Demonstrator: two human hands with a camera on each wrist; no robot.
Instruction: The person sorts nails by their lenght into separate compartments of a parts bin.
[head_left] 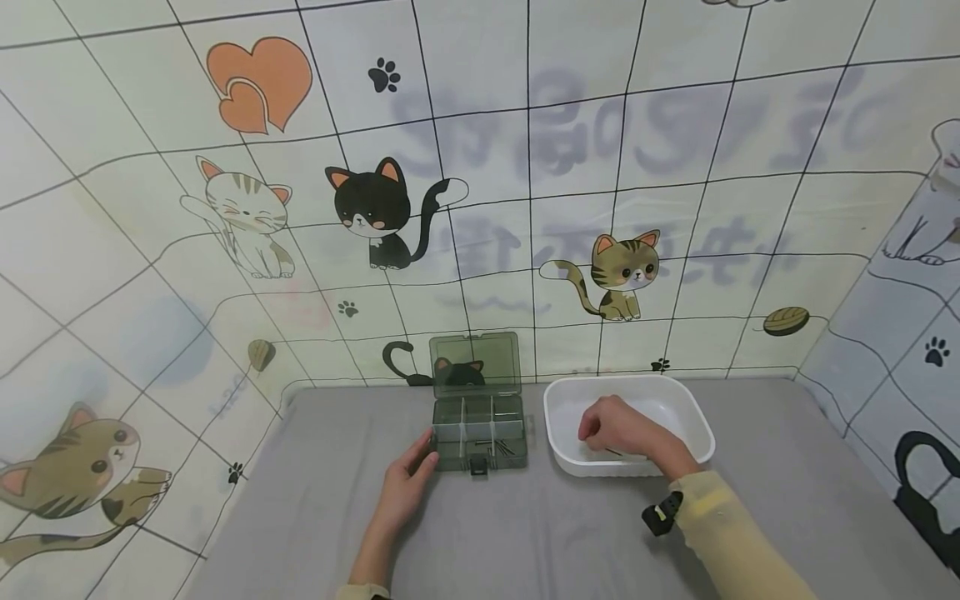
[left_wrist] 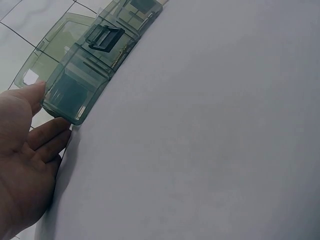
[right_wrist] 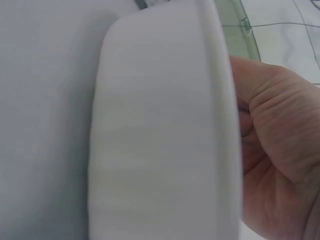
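Observation:
A green see-through compartment box (head_left: 447, 457) stands on the grey cloth with its lid (head_left: 497, 360) raised at the back. Several thin screws (head_left: 504, 448) lie in its front right part. My left hand (head_left: 403, 490) rests against the box's left side, thumb and fingertips at the corner, fingers fairly straight. To the right stands a white plastic tub (head_left: 600, 468). Inside it, low down, is my right hand (head_left: 621, 429) with its fingers curled. The tub wall hides those fingertips in the right wrist view, so I cannot tell whether they hold anything.
Grey cloth (head_left: 525, 533) covers the table. A cat-print sheet (head_left: 480, 208) hangs behind and at both sides, close to the backs of the box and tub. Dividers (head_left: 462, 417) split the box, and a dark latch (head_left: 478, 465) sits at its front.

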